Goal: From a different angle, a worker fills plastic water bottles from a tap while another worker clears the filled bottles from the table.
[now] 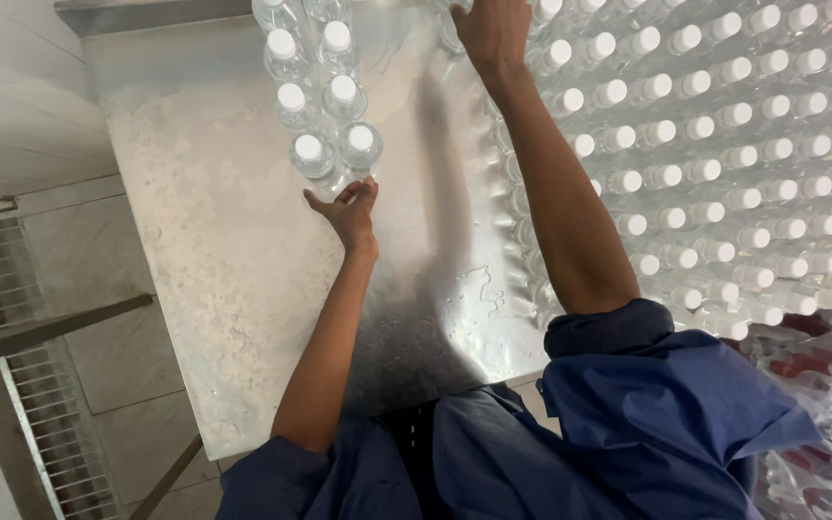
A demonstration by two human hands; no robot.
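L hand (351, 210) lies flat-ish on the metal table (214, 289), palm down, fingers spread and open, holding nothing. Fingertips press against the near side of a small cluster of clear bottles (325, 101) w/ white caps, standing upright in two columns that run away from the hand toward the far edge. So the cluster lies straight ahead of the L hand, on its far side, long axis near-to-far. Nearest bottle in that cluster is touching or just about touching the fingers; can't tell more exactly.

R hand (493, 34) is stretched much farther out, arm fully extended, at the far end of the table. Fingers curl over bottle tops at the left edge of the big mass of bottles (724, 164) that fills the right side; whether it actually has one gripped can't be told, since the hand hides it.

L hand is clearly the nearer one to the small cluster; bare table lies between cluster and big mass. Blue sleeves near. Tiled floor and a wire rack (21, 366) to the left.
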